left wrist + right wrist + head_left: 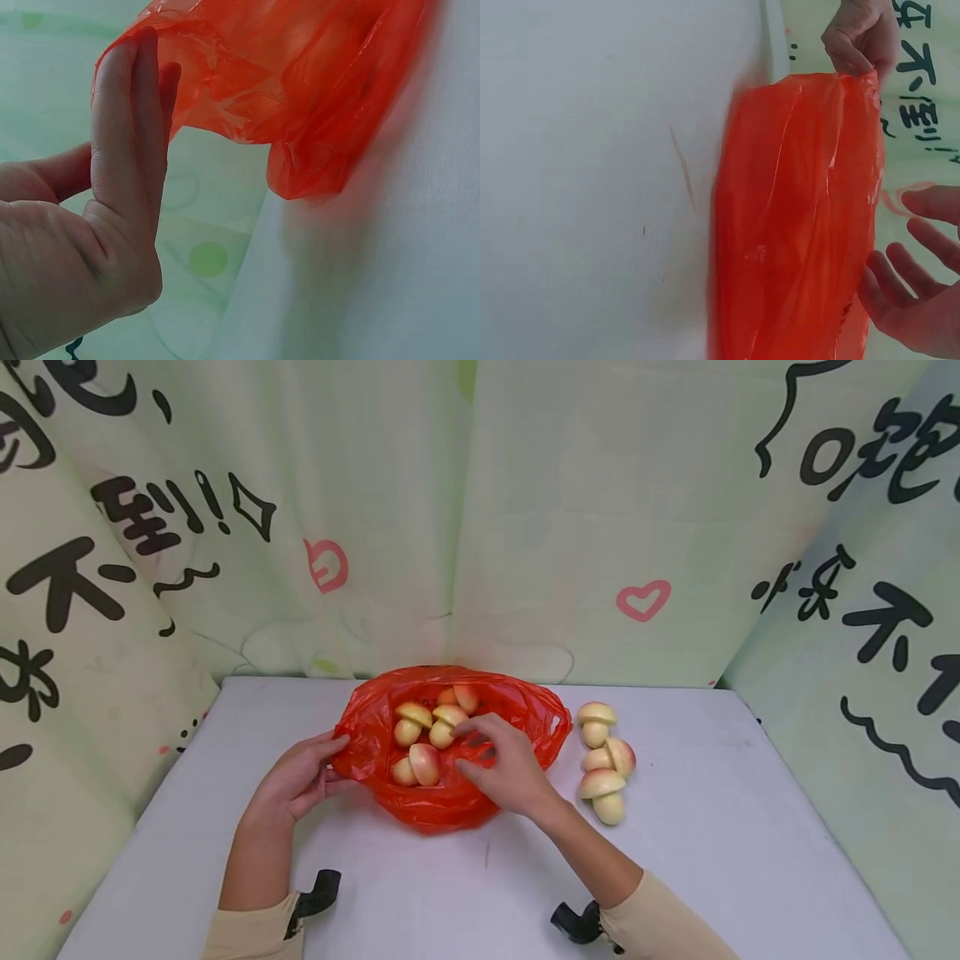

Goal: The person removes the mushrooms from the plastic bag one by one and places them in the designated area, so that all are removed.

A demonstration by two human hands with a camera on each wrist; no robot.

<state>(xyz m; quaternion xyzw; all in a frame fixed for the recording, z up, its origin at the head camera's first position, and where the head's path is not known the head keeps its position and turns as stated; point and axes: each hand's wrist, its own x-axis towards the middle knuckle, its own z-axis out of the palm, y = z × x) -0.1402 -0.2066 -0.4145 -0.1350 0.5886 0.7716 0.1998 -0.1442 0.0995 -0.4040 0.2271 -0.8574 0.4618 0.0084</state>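
A red plastic bag (450, 810) sits with its mouth spread wide at the back middle of the table. Several toy mushrooms with yellow-pink caps lie inside it, the front one (425, 765) on its side. My left hand (306, 772) pinches the bag's left rim between thumb and fingers; the left wrist view shows those fingers (120, 135) long and nearly straight along the plastic. Over the right part of the mouth hovers my right hand (510, 768), fingers loosely bent and apart, holding nothing. In the right wrist view its fingertips (877, 262) are right at the bag's rim.
Right of the bag, three more toy mushrooms stand in a row on the white table (712, 827): a far one (596, 723), a tilted middle one (611, 758) and a near one (603, 793). A printed curtain (540, 527) encloses the back and sides.
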